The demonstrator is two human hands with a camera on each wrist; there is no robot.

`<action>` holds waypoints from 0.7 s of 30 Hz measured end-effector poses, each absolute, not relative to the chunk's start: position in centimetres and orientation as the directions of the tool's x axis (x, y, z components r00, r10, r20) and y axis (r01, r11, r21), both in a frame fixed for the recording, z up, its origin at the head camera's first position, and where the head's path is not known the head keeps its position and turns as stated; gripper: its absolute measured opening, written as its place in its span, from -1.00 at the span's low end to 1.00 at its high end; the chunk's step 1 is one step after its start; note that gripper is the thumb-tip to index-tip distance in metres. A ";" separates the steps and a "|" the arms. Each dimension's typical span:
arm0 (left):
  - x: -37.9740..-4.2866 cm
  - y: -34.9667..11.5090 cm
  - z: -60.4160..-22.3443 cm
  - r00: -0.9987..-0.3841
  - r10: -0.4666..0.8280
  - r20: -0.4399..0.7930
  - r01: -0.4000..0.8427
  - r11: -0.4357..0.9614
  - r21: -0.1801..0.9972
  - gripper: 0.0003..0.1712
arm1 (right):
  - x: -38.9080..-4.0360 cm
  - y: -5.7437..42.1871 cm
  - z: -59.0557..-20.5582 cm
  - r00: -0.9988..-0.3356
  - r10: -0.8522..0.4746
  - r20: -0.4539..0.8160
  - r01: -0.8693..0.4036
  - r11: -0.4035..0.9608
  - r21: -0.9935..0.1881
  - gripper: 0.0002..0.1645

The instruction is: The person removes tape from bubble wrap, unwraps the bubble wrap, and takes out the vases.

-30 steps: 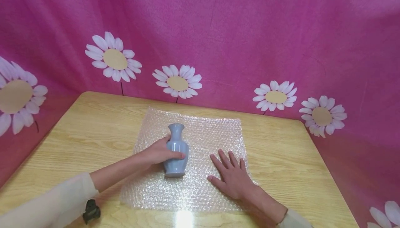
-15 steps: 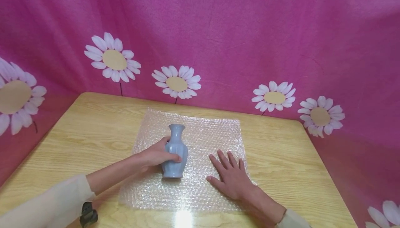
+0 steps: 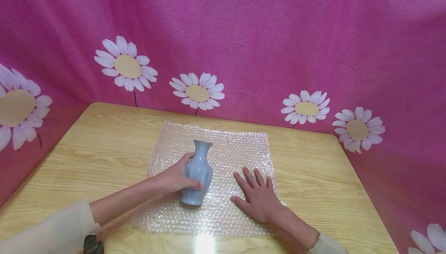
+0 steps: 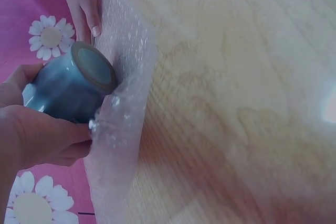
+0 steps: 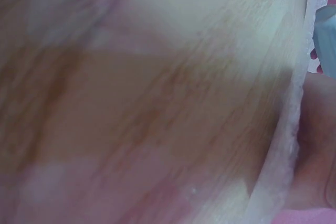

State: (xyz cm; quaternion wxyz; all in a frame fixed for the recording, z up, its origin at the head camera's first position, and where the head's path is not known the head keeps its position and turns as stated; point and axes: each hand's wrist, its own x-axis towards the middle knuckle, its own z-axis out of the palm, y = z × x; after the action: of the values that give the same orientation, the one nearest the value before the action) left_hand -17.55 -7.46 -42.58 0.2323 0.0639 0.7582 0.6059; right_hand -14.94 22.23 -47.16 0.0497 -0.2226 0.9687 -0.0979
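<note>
My left hand [image 3: 177,176] grips a glossy pale blue-grey vase [image 3: 200,170] round its body, thumb across the front. The vase has a flared mouth and leans slightly, mouth away from me and to the right. Its round base [image 4: 94,65] faces the left wrist view, close over the bubble wrap [image 4: 128,51]. Flat on the table, the sheet of bubble wrap [image 3: 230,149] spreads beneath both hands. On the right part of the sheet my right hand [image 3: 259,199] rests palm down with fingers spread. In the right wrist view, part of that hand [image 5: 315,145] shows behind the sheet's edge.
The light wood table [image 3: 313,180] extends round the sheet on all sides. Behind and beside it hangs a magenta cloth [image 3: 244,52] with white daisies. A bright light reflection lies near the table's front.
My left hand has tilted the vase, its mouth shifting right, and brought it slightly nearer to me. The right hand stays in place on the bubble wrap.
</note>
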 end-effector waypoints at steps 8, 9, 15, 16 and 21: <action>-16.7 -7.6 -42.4 -0.891 0.382 -0.248 -0.157 0.254 0.954 0.18 | -15.0 22.2 -47.1 -0.896 -0.441 -0.057 -0.421 0.882 -0.210 -0.11; -16.6 -7.6 -42.4 -0.889 0.387 -0.246 -0.154 0.255 0.955 0.19 | -15.0 22.2 -47.1 -0.896 -0.441 -0.056 -0.421 0.883 -0.209 -0.11; -16.0 -7.9 -42.3 -0.875 0.432 -0.220 -0.120 0.245 0.962 0.23 | -14.9 22.2 -47.1 -0.897 -0.440 -0.042 -0.423 0.883 -0.204 -0.11; -16.0 -7.9 -42.3 -0.872 0.440 -0.214 -0.115 0.241 0.964 0.22 | -14.9 22.2 -47.0 -0.897 -0.440 -0.037 -0.424 0.882 -0.206 -0.11; -15.7 -8.0 -42.3 -0.869 0.451 -0.201 -0.097 0.242 0.965 0.17 | -14.8 22.2 -47.1 -0.897 -0.440 -0.036 -0.423 0.881 -0.212 -0.12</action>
State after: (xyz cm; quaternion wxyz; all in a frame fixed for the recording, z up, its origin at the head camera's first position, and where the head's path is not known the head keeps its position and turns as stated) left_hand -15.68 -7.98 -42.28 0.2270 0.1173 0.7547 0.6043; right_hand -14.83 22.16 -47.08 0.0417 -0.2228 0.9689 -0.0998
